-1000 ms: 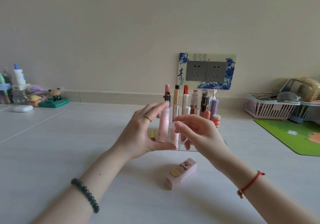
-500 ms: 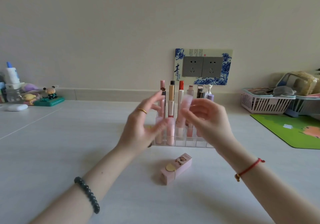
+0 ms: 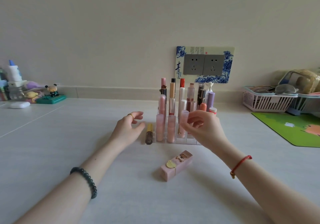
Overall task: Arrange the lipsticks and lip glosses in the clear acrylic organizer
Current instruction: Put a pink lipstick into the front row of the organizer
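The clear acrylic organizer [image 3: 189,141] stands mid-table, holding several upright lipsticks and lip glosses. Two pink tubes [image 3: 159,127] fill its front-left slots. My right hand [image 3: 203,128] pinches a pale pink tube [image 3: 183,118] that stands in the third front slot, slightly tilted. My left hand [image 3: 129,127] hovers just left of the organizer, fingers relaxed, holding nothing. A gold-capped lip gloss [image 3: 149,133] lies on the table between that hand and the organizer. A pink boxed lipstick [image 3: 176,165] lies in front of the organizer.
A wall socket plate [image 3: 204,64] sits behind the organizer. White baskets [image 3: 266,100] and a green mat [image 3: 294,128] are at the right. Small toys, bottles and a white case [image 3: 20,105] stand at the far left.
My left hand let go of a pink tube, which now stands in the front row, and drew back to the left. My right hand lowered the pale tube into a front slot.
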`<state>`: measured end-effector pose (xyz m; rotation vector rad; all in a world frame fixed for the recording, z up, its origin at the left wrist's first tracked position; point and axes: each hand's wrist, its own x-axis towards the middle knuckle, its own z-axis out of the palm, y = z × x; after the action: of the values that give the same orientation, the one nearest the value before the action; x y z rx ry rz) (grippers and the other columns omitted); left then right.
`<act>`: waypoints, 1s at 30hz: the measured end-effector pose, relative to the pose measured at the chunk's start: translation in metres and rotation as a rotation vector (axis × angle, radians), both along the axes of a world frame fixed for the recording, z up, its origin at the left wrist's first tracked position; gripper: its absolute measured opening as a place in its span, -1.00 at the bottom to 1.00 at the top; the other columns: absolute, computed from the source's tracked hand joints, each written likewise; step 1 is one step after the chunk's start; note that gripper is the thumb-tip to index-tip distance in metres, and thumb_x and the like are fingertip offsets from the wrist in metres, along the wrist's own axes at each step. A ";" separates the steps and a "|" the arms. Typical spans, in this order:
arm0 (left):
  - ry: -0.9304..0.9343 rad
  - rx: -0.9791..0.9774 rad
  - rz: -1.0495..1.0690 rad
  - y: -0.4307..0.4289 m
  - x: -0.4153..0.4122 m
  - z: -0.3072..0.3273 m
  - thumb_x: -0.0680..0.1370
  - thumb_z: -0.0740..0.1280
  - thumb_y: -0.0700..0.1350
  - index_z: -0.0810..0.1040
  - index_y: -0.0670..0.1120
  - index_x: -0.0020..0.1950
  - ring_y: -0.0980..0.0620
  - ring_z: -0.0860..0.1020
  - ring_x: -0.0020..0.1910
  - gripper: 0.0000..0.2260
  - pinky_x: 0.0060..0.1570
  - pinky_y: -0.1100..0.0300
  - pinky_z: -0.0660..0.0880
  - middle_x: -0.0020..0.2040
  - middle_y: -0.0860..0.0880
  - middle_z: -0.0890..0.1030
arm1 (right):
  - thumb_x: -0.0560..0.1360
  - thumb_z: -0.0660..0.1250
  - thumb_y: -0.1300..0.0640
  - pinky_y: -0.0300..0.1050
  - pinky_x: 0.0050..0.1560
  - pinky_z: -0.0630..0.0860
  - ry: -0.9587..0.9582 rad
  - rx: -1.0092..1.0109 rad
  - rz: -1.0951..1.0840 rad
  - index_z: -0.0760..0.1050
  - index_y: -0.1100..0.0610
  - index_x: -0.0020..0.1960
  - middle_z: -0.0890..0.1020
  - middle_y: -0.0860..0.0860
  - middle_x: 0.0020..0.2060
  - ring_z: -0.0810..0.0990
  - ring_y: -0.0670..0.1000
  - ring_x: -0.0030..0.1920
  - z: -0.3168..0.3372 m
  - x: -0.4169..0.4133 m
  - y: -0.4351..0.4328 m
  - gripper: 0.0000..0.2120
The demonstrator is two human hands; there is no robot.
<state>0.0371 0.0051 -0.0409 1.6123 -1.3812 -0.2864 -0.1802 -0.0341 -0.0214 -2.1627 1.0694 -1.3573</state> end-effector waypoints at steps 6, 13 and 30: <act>-0.013 0.056 -0.008 -0.001 0.001 -0.002 0.50 0.27 -0.13 0.43 -0.02 0.27 0.08 0.46 0.09 -0.67 -0.02 0.27 0.27 0.12 0.08 0.53 | 0.42 0.36 0.07 -0.44 -0.26 0.51 0.043 0.007 -0.019 0.63 0.13 -0.17 0.66 -0.07 -0.30 0.59 -0.19 -0.28 -0.004 0.002 -0.001 -0.86; -0.022 0.060 -0.007 -0.001 0.002 -0.003 0.50 0.27 -0.12 0.44 -0.02 0.27 0.07 0.45 0.06 -0.67 -0.01 0.26 0.30 0.09 0.09 0.52 | 0.43 0.33 0.01 -0.52 -0.31 0.43 0.067 0.009 -0.044 0.64 0.13 -0.15 0.62 -0.12 -0.32 0.55 -0.24 -0.31 -0.006 0.003 0.002 -0.79; -0.156 0.238 -0.279 -0.001 0.014 -0.010 0.37 0.43 0.11 0.14 0.11 0.44 0.14 0.22 0.39 -0.27 0.32 0.25 0.17 0.43 0.09 0.27 | 0.44 0.30 -0.04 -0.48 -0.36 0.38 0.151 0.018 -0.087 0.63 0.14 -0.16 0.62 0.00 -0.31 0.46 -0.13 -0.38 -0.006 0.000 0.005 -0.74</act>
<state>0.0508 0.0046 -0.0512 1.6597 -1.7498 -0.5151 -0.1799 -0.0292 -0.0276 -2.2597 1.2396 -1.2312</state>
